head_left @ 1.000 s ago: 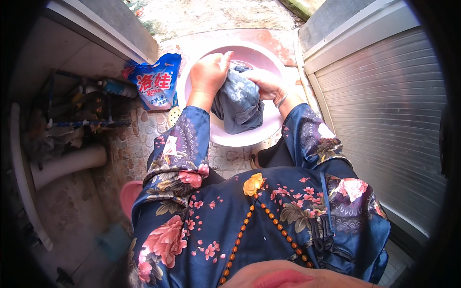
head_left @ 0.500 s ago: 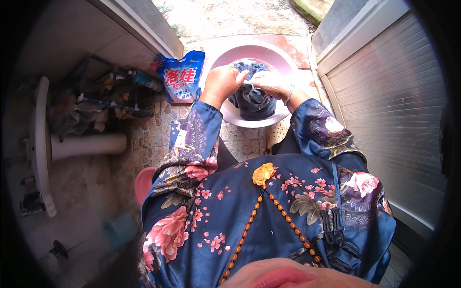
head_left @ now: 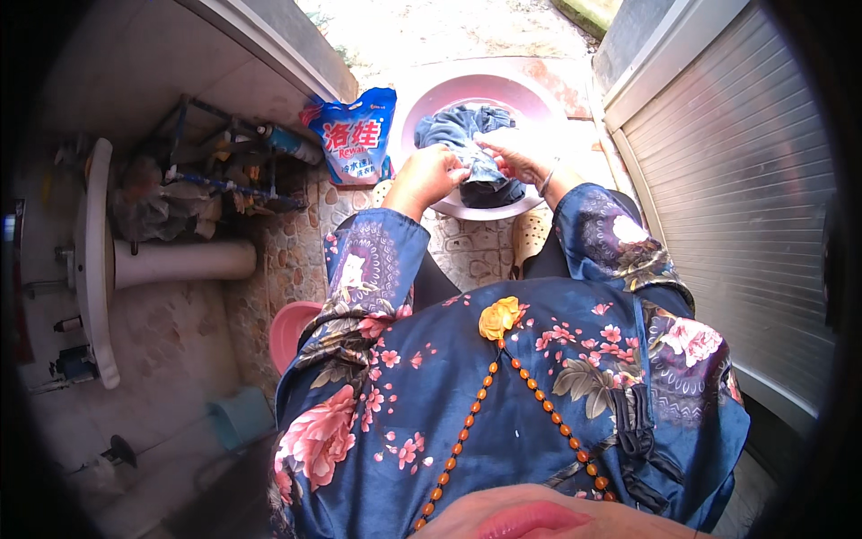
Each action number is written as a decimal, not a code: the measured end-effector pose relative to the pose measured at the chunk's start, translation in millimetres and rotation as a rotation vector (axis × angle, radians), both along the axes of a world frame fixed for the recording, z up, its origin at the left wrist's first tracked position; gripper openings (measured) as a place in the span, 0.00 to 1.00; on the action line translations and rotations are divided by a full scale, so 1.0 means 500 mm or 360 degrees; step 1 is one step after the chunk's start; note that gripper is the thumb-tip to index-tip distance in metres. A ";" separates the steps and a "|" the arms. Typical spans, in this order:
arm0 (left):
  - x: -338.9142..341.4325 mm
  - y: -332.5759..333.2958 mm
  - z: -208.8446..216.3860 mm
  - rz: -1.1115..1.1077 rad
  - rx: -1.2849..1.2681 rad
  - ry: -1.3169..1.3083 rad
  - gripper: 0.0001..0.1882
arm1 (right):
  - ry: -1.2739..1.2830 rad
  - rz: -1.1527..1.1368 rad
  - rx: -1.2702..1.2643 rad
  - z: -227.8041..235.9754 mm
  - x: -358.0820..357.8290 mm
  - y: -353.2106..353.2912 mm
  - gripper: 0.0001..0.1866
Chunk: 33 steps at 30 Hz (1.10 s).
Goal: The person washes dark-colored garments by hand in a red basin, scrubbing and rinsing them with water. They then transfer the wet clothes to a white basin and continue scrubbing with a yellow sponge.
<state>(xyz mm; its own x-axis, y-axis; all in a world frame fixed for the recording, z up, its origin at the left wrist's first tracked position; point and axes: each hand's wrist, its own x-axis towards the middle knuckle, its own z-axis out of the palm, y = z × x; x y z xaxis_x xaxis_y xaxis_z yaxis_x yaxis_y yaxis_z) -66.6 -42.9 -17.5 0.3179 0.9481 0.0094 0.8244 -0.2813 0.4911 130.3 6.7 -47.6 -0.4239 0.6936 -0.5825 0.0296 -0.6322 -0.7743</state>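
Note:
A dark blue, denim-like garment (head_left: pixel 462 126) lies bunched in a wide, pale pink basin (head_left: pixel 549 108) in front of me. My left hand (head_left: pixel 429 178) is over the basin's near left side, fingers closed on the garment's near edge. Across from it, my right hand (head_left: pixel 523 165), with a bracelet at the wrist, pinches the same cloth between thumb and fingers. A lighter, wet-looking patch of the fabric shows between the two hands. The fingertips are partly lost in glare.
Left of the basin stands a blue washing-powder bag (head_left: pixel 352 139). A cluttered rack (head_left: pixel 224 171) and a white pedestal washbasin (head_left: pixel 99 269) are farther left. A pink tub (head_left: pixel 292 331) sits by my left side. A ribbed door panel (head_left: pixel 727 180) borders the right.
My hands have lowered toward me and moved slightly apart. The garment, bunched up under them before, is now spread farther toward the basin's far left. The view has shifted slightly.

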 end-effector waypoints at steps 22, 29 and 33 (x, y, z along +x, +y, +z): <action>0.035 0.057 0.000 0.0176 0.0030 -0.0286 0.10 | 0.0839 -0.0467 0.0170 -0.043 0.001 -0.023 0.06; 0.035 0.060 -0.014 0.0016 0.0054 -0.0435 0.08 | 0.0615 -0.0307 0.0038 -0.055 -0.009 -0.036 0.05; 0.039 0.055 -0.016 0.0070 -0.0014 -0.0522 0.11 | 0.0563 -0.0270 0.0162 -0.073 0.001 -0.033 0.06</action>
<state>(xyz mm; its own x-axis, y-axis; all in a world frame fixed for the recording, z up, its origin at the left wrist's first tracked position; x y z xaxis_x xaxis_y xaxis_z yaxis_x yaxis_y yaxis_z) -47.1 -15.2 -25.5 0.2581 0.9613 0.0960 0.6332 -0.2434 0.7347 130.8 -9.7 -84.2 -0.4603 0.8175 -0.3461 -0.3480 -0.5248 -0.7768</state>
